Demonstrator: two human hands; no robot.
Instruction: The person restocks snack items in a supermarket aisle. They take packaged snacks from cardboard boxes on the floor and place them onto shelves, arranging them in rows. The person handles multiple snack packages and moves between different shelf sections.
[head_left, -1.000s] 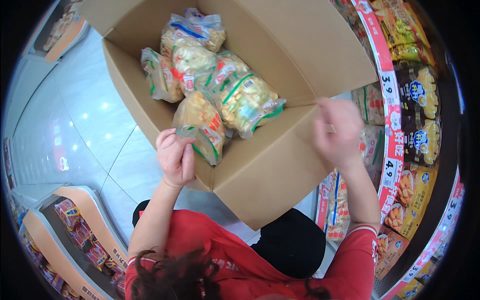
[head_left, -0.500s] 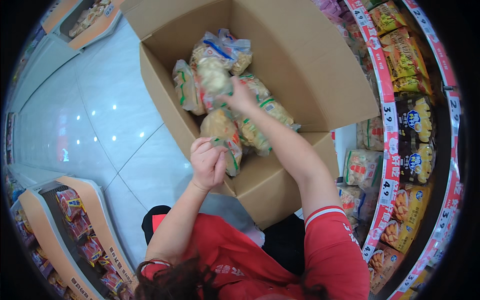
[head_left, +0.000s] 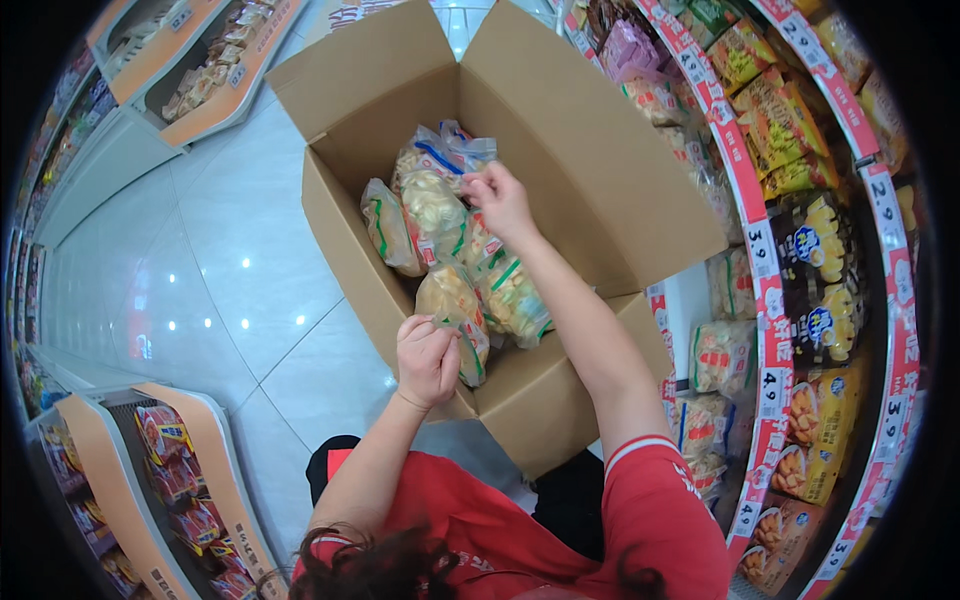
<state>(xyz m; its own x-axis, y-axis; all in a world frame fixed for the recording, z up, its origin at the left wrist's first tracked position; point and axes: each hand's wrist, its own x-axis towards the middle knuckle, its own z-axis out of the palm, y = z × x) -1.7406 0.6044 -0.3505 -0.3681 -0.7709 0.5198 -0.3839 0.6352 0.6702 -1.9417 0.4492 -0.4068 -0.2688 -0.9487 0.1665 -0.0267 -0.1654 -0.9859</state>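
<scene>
Inside an open cardboard box (head_left: 590, 180) lie several clear plastic bags of pale, puffy snack pieces. My right hand (head_left: 503, 205) is over the box with fingers curled, its fingertips beside a pale snack bag (head_left: 433, 203) and a blue-sealed snack bag (head_left: 470, 150). Whether those fingertips pinch any plastic cannot be made out. My left hand (head_left: 429, 362) is closed in a fist at the near left edge of the box, against a yellowish green-striped snack bag (head_left: 450, 297); what it grips is hidden. Another green-striped bag (head_left: 388, 228) leans on the left wall, and one (head_left: 517, 298) lies right.
On the right, curved shelves (head_left: 755, 240) carry bagged snacks behind pink price strips. Orange-edged display bins (head_left: 215, 450) of packaged food stand lower left, with a similar bin (head_left: 225, 85) upper left. Tiled floor (head_left: 240, 280) stretches left of the box.
The pale snack bag, blurred under my right hand before, now lies still among the others. My right hand has moved slightly up and away from it. The whole view has shifted.
</scene>
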